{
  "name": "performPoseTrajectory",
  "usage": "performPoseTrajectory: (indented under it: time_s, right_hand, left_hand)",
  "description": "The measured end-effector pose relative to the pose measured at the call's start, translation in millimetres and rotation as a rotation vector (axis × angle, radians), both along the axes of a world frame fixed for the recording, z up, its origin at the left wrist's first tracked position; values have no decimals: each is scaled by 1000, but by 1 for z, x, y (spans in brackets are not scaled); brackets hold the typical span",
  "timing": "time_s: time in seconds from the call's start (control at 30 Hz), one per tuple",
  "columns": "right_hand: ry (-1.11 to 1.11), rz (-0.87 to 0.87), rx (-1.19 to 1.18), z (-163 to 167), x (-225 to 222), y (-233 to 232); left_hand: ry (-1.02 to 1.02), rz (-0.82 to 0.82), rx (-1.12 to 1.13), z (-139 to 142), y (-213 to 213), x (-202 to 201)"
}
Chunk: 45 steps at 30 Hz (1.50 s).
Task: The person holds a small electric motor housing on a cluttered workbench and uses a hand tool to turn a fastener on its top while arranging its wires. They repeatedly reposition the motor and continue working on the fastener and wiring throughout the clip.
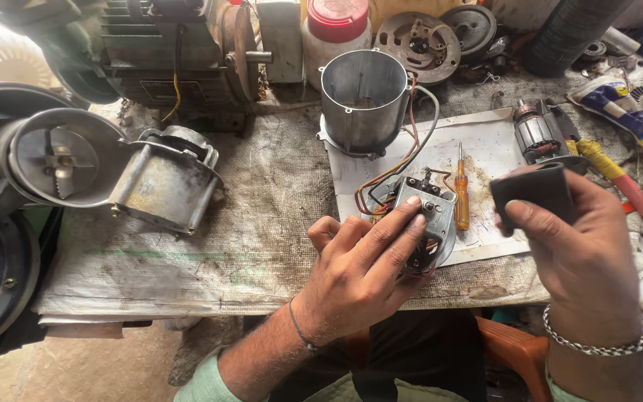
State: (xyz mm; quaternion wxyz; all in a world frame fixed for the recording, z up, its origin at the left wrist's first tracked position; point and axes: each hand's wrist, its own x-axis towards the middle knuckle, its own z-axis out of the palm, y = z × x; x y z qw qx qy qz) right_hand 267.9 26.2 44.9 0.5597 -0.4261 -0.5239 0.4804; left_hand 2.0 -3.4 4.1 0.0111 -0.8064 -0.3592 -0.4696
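The left hand (pixel 362 272) gripped a wired motor stator (pixel 424 223) just left of an orange screwdriver (pixel 461 190), while the right hand (pixel 574 246) held a black cover (pixel 533 192) right of it; steadiness probably mattered.

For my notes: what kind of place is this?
Probably a small appliance or motor repair workshop: an orange screwdriver, a bare motor armature and a large green electric motor lie on a dirty, cluttered workbench.

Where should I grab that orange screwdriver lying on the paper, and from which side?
Grip the orange screwdriver by its thick handle, the end nearer the person, probably coming from the right. The left hand and the wired motor part crowd its left side, and the thin shaft points away toward the metal can.
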Motion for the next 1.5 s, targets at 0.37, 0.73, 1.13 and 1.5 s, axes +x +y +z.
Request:
performPoseTrajectory:
  time_s: [0.37, 0.73, 1.13, 1.5]
  right_hand:
    - [123, 165, -148, 19, -16, 7]
    - [-64, 4, -130, 14, -22, -3]
    - [-113, -71, 8, 17, -27, -11]
    - [3, 63, 63, 20, -30, -15]
  left_hand:
    - [12, -22, -31, -3, 1, 1]
    - [33, 6, -19, -4, 0, 1]
    - [37, -6, -28, -4, 0, 0]
    - [44, -2, -22, -5, 0, 1]
